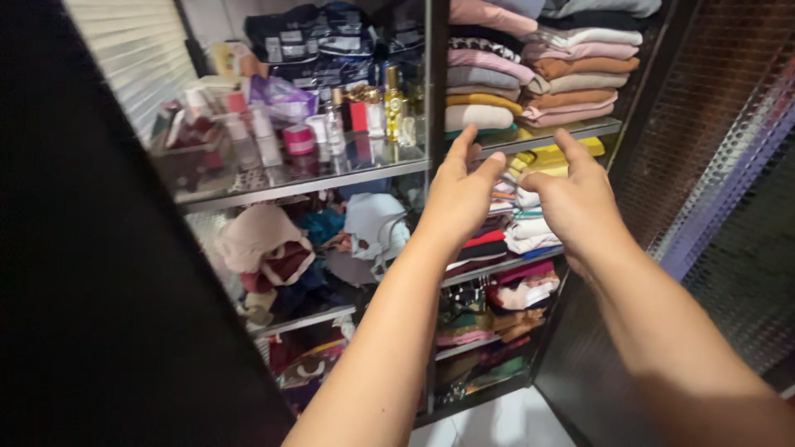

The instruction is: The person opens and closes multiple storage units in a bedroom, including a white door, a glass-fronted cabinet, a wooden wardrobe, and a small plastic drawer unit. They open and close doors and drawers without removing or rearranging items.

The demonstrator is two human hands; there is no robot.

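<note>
Head view: hands [513, 199] empty before folded clothes [530, 211].

Soft matt cloth in the folded stacks [530, 87]. Glossy glass on the shelf [306, 178], reflecting the bottles [393, 103], shiny glass and plastic. Crinkly glossy plastic on the dark packs [319, 41]. Perforated metal mesh panel [729, 190], dull sheen.

A tall dark wardrobe [580, 381] is standing open, its glass shelves [315, 178] reflecting dim indoor light. White floor tiles [505, 422] are showing at the bottom. On the right a metal mesh panel [729, 207] is catching a purple glow, and white blinds [141, 50] are hanging upper left.
</note>
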